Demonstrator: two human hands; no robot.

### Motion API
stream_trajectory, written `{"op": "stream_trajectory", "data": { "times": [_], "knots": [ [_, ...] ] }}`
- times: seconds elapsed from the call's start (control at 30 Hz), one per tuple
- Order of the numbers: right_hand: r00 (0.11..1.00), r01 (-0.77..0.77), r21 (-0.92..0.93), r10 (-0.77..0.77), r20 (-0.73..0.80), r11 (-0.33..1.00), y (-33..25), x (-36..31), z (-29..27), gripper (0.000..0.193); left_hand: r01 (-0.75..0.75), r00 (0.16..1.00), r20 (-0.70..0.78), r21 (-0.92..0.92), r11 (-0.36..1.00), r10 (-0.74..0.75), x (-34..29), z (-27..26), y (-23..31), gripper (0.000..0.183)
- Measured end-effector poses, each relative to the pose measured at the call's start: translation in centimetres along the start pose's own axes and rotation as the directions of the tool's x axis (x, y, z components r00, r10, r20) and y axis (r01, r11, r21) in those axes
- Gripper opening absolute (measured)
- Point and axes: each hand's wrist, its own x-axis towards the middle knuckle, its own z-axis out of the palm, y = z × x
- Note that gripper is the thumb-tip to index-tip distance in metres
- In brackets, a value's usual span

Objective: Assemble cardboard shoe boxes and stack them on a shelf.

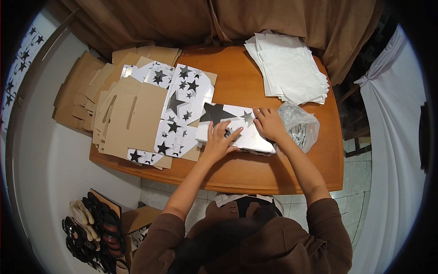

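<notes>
A white cardboard box (237, 119) printed with black and grey stars lies closed on the wooden table in front of me. My left hand (220, 142) rests on its near left part, fingers spread over the lid. On the box's right end lies my right hand (270, 124), its fingers stretched over the top edge. Neither hand grips anything that I can see. Just right of the box and my right hand sits a clear plastic bag (299, 125) with small silvery pieces in it. Flat star-printed cardboard blanks (185, 98) lie close to the box's left side.
Brown flat cardboard blanks (121, 123) are piled at the table's left, some past its edge. White paper sheets (289, 68) form a stack at the far right. Brown curtains (159, 23) hang behind the wooden table (237, 73). Footwear (93, 228) stands at the lower left.
</notes>
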Motion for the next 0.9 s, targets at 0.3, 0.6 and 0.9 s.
{"op": "stream_trajectory", "data": {
  "times": [0.3,0.6,0.9],
  "knots": [
    [0.990,-0.124,0.134,0.131,-0.050,0.983,-0.4,-0.8,-2.5,0.034,0.022,0.978,-0.210,0.162,0.986,0.013,1.0,-1.4,-2.4,0.085],
    [0.957,-0.290,0.378,0.273,0.098,0.880,-3.1,-6.1,-1.5,0.042,0.257,0.956,-0.214,0.290,0.922,-0.200,0.5,-0.1,-3.6,0.077],
    [0.916,-0.383,0.819,0.293,0.275,0.427,-3.7,-11.3,1.8,0.069,0.404,0.881,0.189,0.178,0.897,-0.434,-7.1,4.1,2.6,0.079]
  ]
}}
